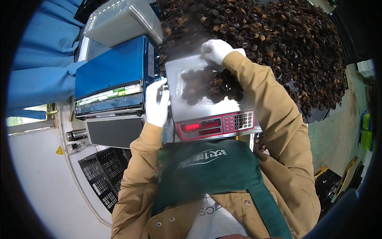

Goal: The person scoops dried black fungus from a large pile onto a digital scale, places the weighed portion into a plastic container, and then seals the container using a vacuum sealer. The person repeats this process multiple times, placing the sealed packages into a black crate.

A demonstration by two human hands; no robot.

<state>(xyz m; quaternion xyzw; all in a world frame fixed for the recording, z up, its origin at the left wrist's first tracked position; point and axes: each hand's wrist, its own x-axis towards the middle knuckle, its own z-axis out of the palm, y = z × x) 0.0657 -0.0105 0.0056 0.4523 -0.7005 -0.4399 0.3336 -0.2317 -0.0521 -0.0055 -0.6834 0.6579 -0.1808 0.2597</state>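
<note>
My left hand [156,104], in a white glove, is raised at the left edge of a digital weighing scale [191,113]. Its fingers are apart and nothing is in them. A clear plastic tray [180,86] rests on the scale's metal platform, with dark brown mushrooms [216,86] in it and some bulging past its right side. At the platform's far edge, beyond the tray, is my white-gloved right hand [219,51] with curled fingers; whether they pinch anything is hidden. Red digits glow on the scale's front panel.
A large heap of similar mushrooms [268,30] spreads behind and right of the scale. Left stand a blue box [110,73] of packaged goods and a stack of translucent plastic containers [116,28]. A black plastic crate [103,177] and a metal flask [77,136] are lower left.
</note>
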